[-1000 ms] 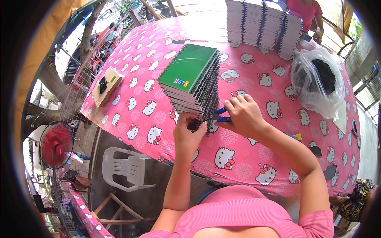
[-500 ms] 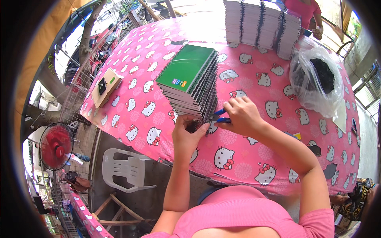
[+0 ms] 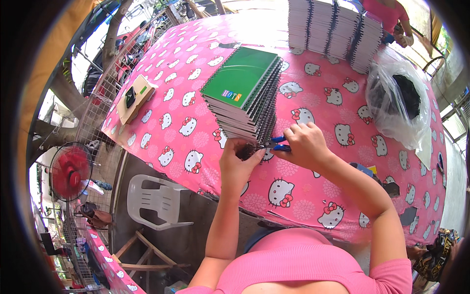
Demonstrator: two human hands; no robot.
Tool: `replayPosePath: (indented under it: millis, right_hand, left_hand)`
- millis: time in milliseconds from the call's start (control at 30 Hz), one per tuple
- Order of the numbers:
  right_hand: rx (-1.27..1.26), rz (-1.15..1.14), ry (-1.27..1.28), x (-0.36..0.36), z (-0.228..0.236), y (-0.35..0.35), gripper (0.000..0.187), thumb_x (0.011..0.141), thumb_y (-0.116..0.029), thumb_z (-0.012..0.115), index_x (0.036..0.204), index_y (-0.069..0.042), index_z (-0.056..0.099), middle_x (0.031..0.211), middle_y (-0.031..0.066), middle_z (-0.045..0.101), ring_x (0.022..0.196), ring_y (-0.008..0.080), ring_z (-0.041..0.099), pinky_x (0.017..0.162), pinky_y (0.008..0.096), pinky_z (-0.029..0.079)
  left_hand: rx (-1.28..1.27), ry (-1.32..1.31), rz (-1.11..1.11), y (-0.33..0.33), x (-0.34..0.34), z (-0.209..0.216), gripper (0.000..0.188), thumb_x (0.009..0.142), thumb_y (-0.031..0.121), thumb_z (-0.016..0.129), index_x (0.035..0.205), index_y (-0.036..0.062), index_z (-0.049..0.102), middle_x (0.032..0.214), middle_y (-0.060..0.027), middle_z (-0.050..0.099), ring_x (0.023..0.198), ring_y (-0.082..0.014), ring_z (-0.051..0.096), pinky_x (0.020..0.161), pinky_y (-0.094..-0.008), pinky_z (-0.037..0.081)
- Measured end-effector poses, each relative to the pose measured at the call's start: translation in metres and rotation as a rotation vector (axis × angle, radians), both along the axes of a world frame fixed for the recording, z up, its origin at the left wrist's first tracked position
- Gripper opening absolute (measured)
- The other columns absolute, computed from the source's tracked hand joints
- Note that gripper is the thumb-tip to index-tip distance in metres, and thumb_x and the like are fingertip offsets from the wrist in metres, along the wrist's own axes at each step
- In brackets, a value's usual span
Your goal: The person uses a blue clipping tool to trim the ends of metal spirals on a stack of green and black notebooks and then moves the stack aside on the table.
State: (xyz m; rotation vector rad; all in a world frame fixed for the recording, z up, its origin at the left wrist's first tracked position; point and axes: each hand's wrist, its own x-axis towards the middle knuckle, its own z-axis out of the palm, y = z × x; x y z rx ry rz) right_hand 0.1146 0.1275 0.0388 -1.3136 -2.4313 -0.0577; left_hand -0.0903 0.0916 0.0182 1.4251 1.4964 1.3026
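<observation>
A tall stack of spiral notebooks (image 3: 242, 78) with a green top cover stands on the table, black wire bindings along its right side. At the stack's near lower corner, my left hand (image 3: 237, 161) curls its fingers and thumb around a dark wiry coil (image 3: 246, 151). My right hand (image 3: 306, 144) grips pliers (image 3: 280, 143) with blue handles, closed in the fist. The pliers' jaws point left and meet the binding ends beside my left thumb. What exactly lies between the jaws is too small to tell.
A pink patterned cloth covers the table (image 3: 303, 210). More spiral-bound stacks (image 3: 318, 29) stand at the far right, near another person (image 3: 391, 19). A clear plastic bag (image 3: 396, 103) holds something black. Cardboard with a phone (image 3: 130, 97) lies left; a white chair (image 3: 156, 201) stands below.
The whole view has shifted slightly, so the table and stack sit a little further right. Both hands stay at the stack's lower corner; the pliers' handles look somewhat closer together.
</observation>
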Motion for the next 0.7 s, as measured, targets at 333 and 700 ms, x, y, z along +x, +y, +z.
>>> replayPosePath:
  millis: [333,700]
  right_hand:
    - [0.279,0.075,0.016,0.017,-0.009,0.003,0.052,0.077,-0.057,0.067,0.075,-0.005,0.065,0.068,0.0111,0.065,0.063,0.0260,0.067,0.058,0.0379,0.051]
    - [-0.209,-0.048,-0.034,0.002,-0.005,-0.006,0.051,0.078,-0.056,0.067,0.074,-0.005,0.065,0.069,0.0107,0.066,0.063,0.0270,0.067,0.056,0.0386,0.052]
  left_hand:
    - [-0.333,-0.062,0.089,0.000,-0.003,0.019,0.039,0.075,0.016,0.078,0.103,0.0007,0.054,0.087,-0.0098,0.067,0.069,-0.0127,0.063,0.054,-0.0258,0.051]
    - [-0.263,-0.064,0.118,0.002,0.007,0.015,0.040,0.074,0.008,0.079,0.101,0.0015,0.050,0.084,-0.0098,0.066,0.061,-0.0104,0.059,0.048,-0.0242,0.046]
